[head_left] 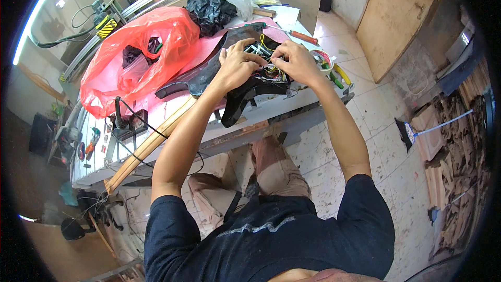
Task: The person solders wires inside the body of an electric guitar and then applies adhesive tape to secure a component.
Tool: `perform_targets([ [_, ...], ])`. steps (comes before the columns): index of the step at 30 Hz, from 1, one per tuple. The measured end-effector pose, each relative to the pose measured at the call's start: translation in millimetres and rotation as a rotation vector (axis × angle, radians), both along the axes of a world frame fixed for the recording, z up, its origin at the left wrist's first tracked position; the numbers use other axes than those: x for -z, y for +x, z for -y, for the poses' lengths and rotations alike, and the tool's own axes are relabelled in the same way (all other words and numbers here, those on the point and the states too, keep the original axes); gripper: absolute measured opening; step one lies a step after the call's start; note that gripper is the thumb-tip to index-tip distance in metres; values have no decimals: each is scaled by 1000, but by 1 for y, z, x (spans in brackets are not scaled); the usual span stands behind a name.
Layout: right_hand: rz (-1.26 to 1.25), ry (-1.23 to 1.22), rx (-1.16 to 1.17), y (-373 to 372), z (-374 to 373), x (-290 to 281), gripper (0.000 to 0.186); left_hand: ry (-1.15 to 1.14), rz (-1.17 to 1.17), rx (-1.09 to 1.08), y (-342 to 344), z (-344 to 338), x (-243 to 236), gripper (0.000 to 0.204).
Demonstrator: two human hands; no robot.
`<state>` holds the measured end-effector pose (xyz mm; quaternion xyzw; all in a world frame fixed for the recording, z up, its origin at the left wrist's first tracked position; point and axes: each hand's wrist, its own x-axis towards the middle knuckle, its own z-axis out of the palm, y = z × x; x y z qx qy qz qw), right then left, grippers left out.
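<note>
A black curved casing lies on the table in front of me, its hollow filled with electronic parts and thin wires, among them a yellow wire. Over the hollow's left side, my left hand has its thumb and forefinger pinched together, the other fingers bent over the casing. Facing it from the right, my right hand also pinches, and a thin wire shows at its fingertips. The two pinches almost meet. What exactly the left fingertips hold is too small to make out.
A red plastic bag and a black bag sit at the back left. Right of the casing are a screwdriver and pliers. A wooden strip juts over the table's front edge. Wood offcuts are piled far right.
</note>
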<state>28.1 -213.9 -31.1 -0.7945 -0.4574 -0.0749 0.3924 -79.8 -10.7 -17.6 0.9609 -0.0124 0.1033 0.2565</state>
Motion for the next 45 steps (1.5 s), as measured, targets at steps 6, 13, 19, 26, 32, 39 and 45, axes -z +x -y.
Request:
perform_targets([
  [6,12,80,-36,-6,0,1,15,3,21,4,-3,-2,3,38],
  [13,72,34,-62,-1,0,4,15,25,24,45,-6,1,4,43],
  [19,115,10,-61,5,-2,6,19,188,24,51,-16,2,7,41],
  [26,61,13,-51,4,1,6,19,631,288,161,-42,14,-1,63],
  [32,-6,9,-54,3,0,4,16,751,306,169,-44,20,-5,73],
  [39,-41,2,-65,2,1,2,18,807,251,153,-44,23,-5,76],
  [45,-56,17,-55,3,1,2,18,782,239,170,-40,16,-6,76],
])
